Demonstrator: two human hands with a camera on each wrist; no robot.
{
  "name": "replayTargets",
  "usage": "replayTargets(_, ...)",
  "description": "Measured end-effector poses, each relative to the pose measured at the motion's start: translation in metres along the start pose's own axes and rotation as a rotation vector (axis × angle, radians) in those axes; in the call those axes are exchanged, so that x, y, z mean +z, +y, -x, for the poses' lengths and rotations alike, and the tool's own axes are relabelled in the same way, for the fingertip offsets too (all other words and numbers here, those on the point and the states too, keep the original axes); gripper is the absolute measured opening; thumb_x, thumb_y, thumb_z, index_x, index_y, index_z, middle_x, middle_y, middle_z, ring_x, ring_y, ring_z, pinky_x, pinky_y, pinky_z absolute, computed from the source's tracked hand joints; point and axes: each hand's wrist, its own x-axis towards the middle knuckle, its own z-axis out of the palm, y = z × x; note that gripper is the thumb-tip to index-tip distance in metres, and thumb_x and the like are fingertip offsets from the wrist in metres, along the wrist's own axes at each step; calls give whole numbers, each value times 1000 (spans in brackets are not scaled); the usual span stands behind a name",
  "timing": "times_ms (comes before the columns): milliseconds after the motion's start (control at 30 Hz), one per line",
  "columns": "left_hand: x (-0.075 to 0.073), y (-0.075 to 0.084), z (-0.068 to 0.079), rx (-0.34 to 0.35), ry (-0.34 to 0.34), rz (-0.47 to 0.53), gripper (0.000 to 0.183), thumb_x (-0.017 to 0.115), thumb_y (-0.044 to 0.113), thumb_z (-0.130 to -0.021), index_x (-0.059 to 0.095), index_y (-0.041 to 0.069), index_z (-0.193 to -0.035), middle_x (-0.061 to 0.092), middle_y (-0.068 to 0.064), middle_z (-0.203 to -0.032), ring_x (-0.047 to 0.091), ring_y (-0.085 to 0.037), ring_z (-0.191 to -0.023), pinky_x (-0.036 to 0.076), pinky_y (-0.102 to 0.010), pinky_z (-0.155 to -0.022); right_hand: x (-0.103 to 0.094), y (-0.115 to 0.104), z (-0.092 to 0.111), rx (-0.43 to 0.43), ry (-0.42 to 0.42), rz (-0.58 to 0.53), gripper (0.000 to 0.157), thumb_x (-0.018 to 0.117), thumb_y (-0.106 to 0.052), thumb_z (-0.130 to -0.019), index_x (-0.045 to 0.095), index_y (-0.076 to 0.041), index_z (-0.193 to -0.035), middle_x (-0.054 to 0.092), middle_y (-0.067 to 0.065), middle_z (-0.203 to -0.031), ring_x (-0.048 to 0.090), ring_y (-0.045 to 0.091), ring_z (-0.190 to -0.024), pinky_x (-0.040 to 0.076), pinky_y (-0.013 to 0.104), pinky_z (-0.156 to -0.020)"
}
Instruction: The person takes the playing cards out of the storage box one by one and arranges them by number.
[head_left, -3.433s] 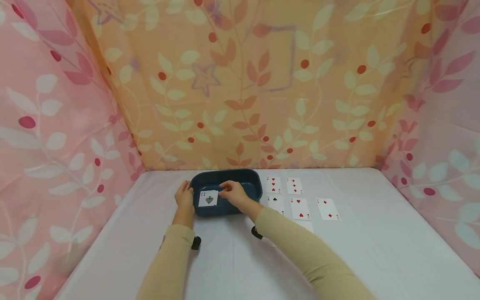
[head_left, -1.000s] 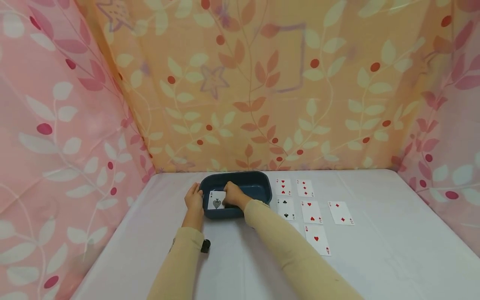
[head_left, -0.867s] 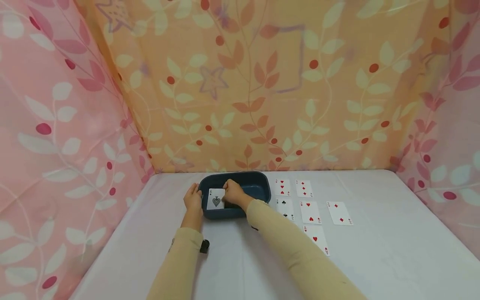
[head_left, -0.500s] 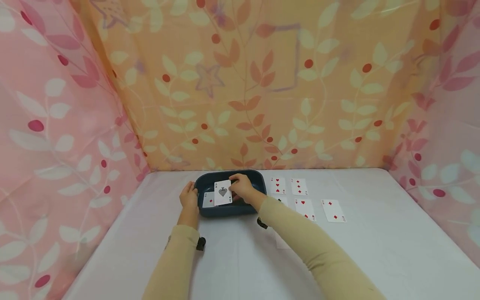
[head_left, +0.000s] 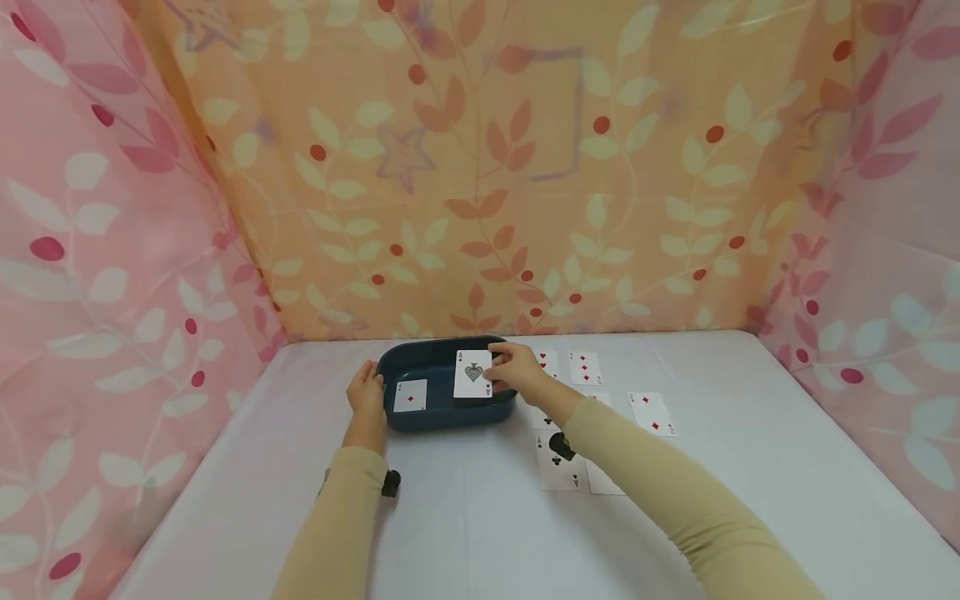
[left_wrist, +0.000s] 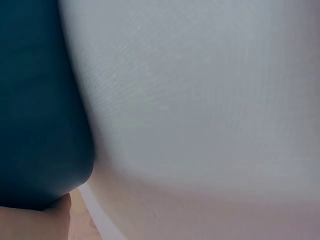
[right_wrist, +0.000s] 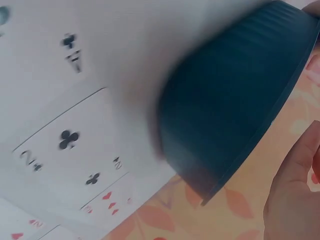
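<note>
A dark blue oblong basin (head_left: 450, 414) stands on the white tablecloth near the back. My left hand (head_left: 366, 392) grips its left end; in the left wrist view a fingertip shows at the basin's edge. Between thumb and fingers, my right hand (head_left: 522, 372) pinches the ace of spades (head_left: 473, 374), face up over the right part of the basin. An ace of diamonds (head_left: 410, 397) lies face up on the basin floor at the left. In the right wrist view the held card is out of sight, and part of the right hand (right_wrist: 292, 195) appears beside the basin's outer wall.
Face-up cards lie in rows right of the basin: a three of diamonds (head_left: 585, 367), a two of diamonds (head_left: 651, 414), an ace of clubs (head_left: 557, 467), a two of clubs (right_wrist: 70, 139) and a three of hearts (right_wrist: 112, 202). The right forearm covers some. Patterned curtains (head_left: 480, 167) enclose the table.
My right hand has lifted the ace of spades off the left side of the basin and carried it right, uncovering the ace of diamonds. My left hand keeps its place on the basin.
</note>
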Motion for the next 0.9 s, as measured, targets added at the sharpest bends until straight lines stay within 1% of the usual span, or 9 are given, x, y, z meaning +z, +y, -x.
replayTargets(167, -2, -1, 1, -10, -7, -5, 51, 38, -8, -99, 33, 0, -149, 33, -13, -154, 29, -21, -142, 25, -32, -115, -21, 8, 9, 3, 20, 63, 63, 71, 4, -84, 47, -1, -141, 52, 9, -88, 57, 18, -74, 59, 31, -68)
replayTargets(333, -1, 0, 1, -18, -8, -4, 51, 38, -8, -100, 32, 0, -150, 33, -12, -154, 28, -21, -142, 24, -31, -115, -42, 15, 21, -15, 46, 75, 63, 71, 6, -83, 46, 1, -141, 53, 10, -88, 58, 18, -71, 60, 32, -66)
replayTargets(433, 0, 1, 0, -10, -4, 5, 50, 38, -7, -100, 33, 0, -149, 34, -12, -153, 29, -21, -142, 24, -31, -115, -54, 17, 28, -23, 64, 81, 63, 71, 7, -82, 46, 2, -141, 52, 10, -88, 59, 18, -70, 59, 31, -65)
replayTargets(533, 1, 3, -1, -4, -4, 18, 50, 38, -7, -100, 33, 0, -149, 34, -12, -153, 30, -20, -141, 25, -30, -114, -65, 19, 35, -20, 78, 98, 63, 71, 6, -83, 46, 1, -141, 53, 10, -87, 58, 18, -68, 59, 29, -63)
replayTargets(667, 1, 4, 0, -14, -8, 22, 51, 38, -8, -100, 33, 1, -150, 34, -12, -154, 29, -19, -141, 25, -30, -114, -78, 22, 45, -3, 86, 119, 64, 70, 5, -84, 44, 1, -142, 53, 9, -86, 57, 16, -66, 58, 28, -62)
replayTargets(767, 0, 3, 1, -18, -6, 18, 50, 37, -7, -100, 33, 0, -149, 33, -12, -154, 29, -20, -142, 24, -30, -115, -85, 24, 51, 6, 87, 115, 64, 70, 5, -84, 43, 1, -142, 53, 9, -85, 57, 16, -66, 59, 32, -66)
replayTargets(900, 1, 2, 1, -13, -1, 33, 49, 37, -8, -100, 33, -1, -149, 34, -14, -153, 30, -21, -141, 24, -29, -115, -93, 25, 58, -11, 82, 90, 63, 68, 8, -84, 43, 3, -141, 52, 7, -84, 58, 16, -67, 59, 41, -73)
